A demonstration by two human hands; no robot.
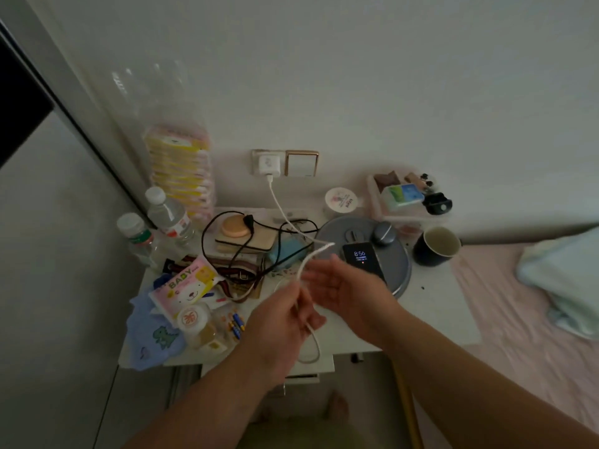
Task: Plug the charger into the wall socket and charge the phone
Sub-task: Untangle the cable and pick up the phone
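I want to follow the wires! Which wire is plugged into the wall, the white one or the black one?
The white cable. It runs down from the white charger in the wall socket to the left hand. The black cable just lies looped on the table.

Dim, soft w/ motion blur, wide-angle bending at edges.

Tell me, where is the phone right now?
The phone lies screen lit on the round grey device right of centre, just beyond the right hand.
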